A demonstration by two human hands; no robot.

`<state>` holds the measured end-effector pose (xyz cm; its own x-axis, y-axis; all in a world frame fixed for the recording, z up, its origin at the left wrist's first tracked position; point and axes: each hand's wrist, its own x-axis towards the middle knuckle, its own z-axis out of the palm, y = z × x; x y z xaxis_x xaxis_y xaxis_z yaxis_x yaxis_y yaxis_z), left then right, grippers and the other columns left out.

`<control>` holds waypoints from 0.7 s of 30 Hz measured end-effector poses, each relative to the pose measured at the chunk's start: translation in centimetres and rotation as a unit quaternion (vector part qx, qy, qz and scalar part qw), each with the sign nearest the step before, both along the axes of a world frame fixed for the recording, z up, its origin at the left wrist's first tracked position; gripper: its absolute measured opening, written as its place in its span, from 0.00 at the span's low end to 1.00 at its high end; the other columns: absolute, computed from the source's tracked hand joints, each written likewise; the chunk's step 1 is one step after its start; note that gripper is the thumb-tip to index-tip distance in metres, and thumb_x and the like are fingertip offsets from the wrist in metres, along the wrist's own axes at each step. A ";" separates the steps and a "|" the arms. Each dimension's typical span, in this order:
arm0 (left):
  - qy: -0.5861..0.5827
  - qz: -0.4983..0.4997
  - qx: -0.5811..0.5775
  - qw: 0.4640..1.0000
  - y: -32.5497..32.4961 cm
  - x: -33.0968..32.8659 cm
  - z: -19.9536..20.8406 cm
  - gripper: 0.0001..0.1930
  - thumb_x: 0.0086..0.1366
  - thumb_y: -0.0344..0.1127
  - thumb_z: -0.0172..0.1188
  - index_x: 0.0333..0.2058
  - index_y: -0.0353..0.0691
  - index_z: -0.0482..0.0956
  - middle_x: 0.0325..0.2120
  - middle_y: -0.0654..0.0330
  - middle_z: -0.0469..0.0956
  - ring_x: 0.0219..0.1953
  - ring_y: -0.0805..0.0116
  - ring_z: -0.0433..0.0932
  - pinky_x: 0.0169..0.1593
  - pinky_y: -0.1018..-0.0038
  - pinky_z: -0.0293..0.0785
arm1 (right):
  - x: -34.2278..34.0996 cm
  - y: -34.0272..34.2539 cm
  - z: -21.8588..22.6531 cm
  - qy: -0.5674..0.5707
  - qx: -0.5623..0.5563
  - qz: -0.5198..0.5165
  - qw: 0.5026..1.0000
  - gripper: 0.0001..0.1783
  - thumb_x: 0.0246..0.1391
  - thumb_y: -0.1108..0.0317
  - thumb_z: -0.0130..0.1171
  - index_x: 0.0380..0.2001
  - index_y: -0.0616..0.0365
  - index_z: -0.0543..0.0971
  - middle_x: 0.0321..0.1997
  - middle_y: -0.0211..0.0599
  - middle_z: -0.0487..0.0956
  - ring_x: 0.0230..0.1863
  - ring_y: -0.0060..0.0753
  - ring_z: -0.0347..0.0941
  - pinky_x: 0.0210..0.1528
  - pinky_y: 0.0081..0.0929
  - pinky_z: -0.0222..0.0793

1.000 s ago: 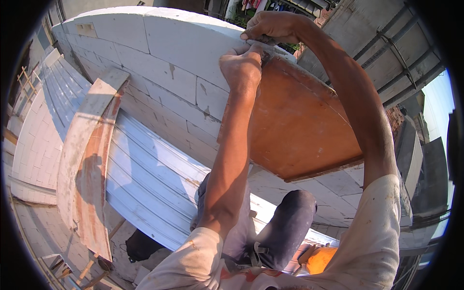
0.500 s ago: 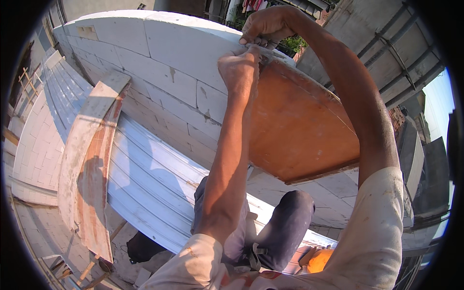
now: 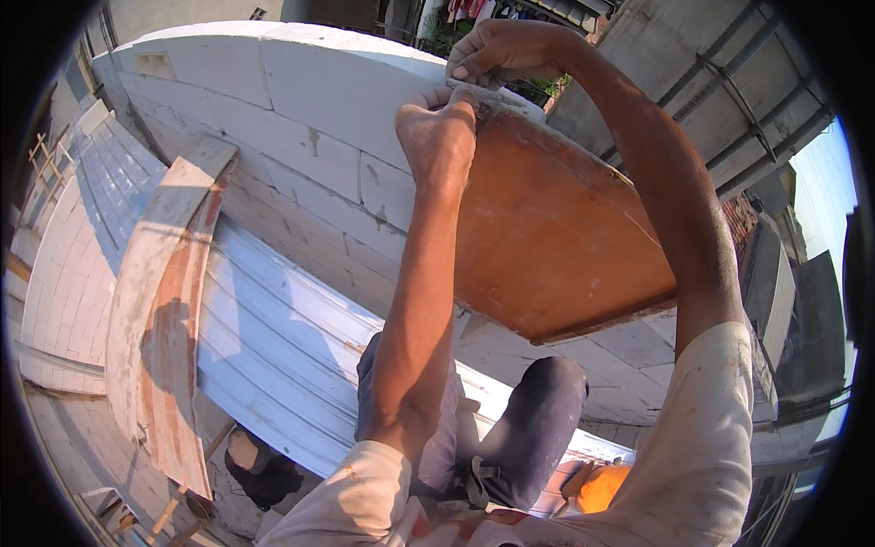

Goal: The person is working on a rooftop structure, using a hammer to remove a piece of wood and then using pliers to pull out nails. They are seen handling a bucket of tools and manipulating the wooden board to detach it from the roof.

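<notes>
Both my hands meet at the top corner of a white block wall (image 3: 319, 68), where an orange-brown panel (image 3: 556, 228) is set against it. My left hand (image 3: 439, 128) is closed, thumb and fingers pinched near the panel's upper edge. Just above it, my right hand (image 3: 506, 53) curls over with its fingertips pinched close to the left ones. Whatever lies between the fingers is too small to make out. A thin pale line (image 3: 638, 223) runs down across the panel's right side, below my right forearm.
Ribbed metal sheeting (image 3: 283, 337) lies below, with a stained board (image 3: 173, 310) across it. Under the sheeting's edge shows a dark shape (image 3: 264, 479) with a rounded tan part. Steel bars (image 3: 729, 91) stand at the upper right. An orange object (image 3: 602, 488) is beside my knee.
The view has shifted slightly, and both hands sit a little lower and to the left. They remain close together at the corner. More of the dark shape below the sheeting shows.
</notes>
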<state>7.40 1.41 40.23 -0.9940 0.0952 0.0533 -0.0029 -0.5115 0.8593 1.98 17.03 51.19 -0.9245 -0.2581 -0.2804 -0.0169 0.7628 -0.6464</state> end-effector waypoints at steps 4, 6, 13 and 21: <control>0.064 0.044 -0.038 0.996 0.3 0.1 -1.2 0.11 0.67 0.30 0.63 0.38 0.24 0.81 0.30 0.55 0.81 0.31 0.70 0.78 0.39 0.71 0.72 | 0.5 0.3 -0.2 0.089 0.083 0.030 0.992 0.10 0.60 0.65 0.69 0.41 0.58 0.86 0.34 0.25 0.84 0.35 0.16 0.75 0.40 0.19 0.74; 0.107 0.122 -0.049 0.986 0.2 -0.2 -2.0 0.11 0.69 0.30 0.61 0.42 0.24 0.81 0.32 0.53 0.82 0.34 0.68 0.79 0.41 0.69 0.74 | 0.6 -0.5 -0.2 0.149 0.113 0.037 0.982 0.09 0.61 0.66 0.68 0.42 0.59 0.86 0.34 0.25 0.84 0.35 0.17 0.76 0.42 0.20 0.75; 0.197 0.116 -0.146 0.963 0.8 -1.0 -3.6 0.12 0.70 0.28 0.59 0.48 0.27 0.81 0.38 0.51 0.83 0.40 0.65 0.81 0.46 0.69 0.75 | 1.0 1.1 -3.0 0.327 0.103 0.082 0.936 0.10 0.64 0.65 0.66 0.40 0.61 0.85 0.36 0.30 0.84 0.38 0.22 0.78 0.47 0.25 0.75; 0.154 0.094 -0.120 0.976 0.3 -0.7 -3.0 0.14 0.71 0.36 0.62 0.45 0.27 0.81 0.35 0.52 0.81 0.39 0.64 0.80 0.45 0.65 0.76 | 3.5 0.7 -2.6 0.370 0.074 0.047 0.925 0.10 0.63 0.65 0.67 0.42 0.59 0.84 0.40 0.32 0.84 0.43 0.26 0.78 0.52 0.30 0.73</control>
<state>6.70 1.72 37.22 -0.9357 -0.0406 0.3503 0.3484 -0.2613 0.9002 5.48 17.73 48.63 -0.8532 -0.3563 0.3809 -0.4831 0.8152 -0.3195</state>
